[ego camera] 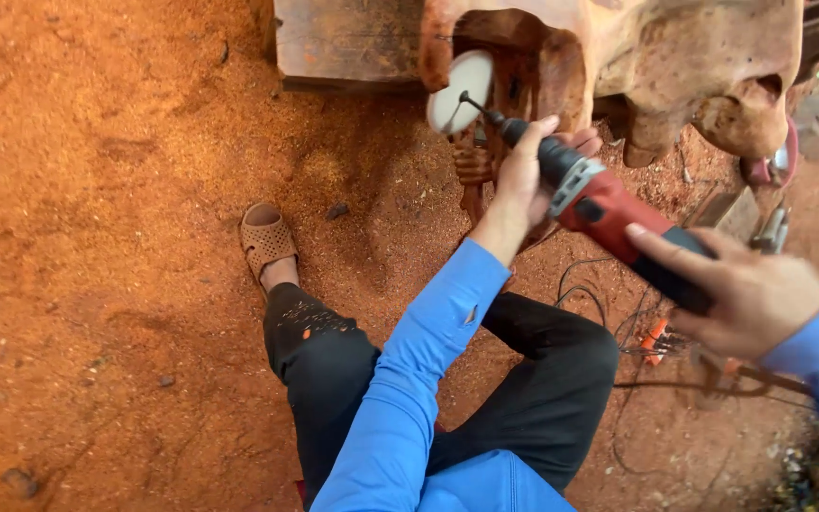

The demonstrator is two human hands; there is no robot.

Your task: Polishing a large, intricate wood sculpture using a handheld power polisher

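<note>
A red and black power grinder with a round pale sanding disc on a thin shaft points up-left at a large carved reddish wood piece. My left hand grips the grinder's grey front neck, just behind the shaft. My right hand holds its black rear body. The disc sits at the edge of a hollow in the wood; whether it touches is unclear. Both sleeves are blue.
Orange sawdust covers the ground. My legs in black trousers stretch forward, one foot in a brown sandal. A wooden block stands at top centre. Cables and tools lie at right.
</note>
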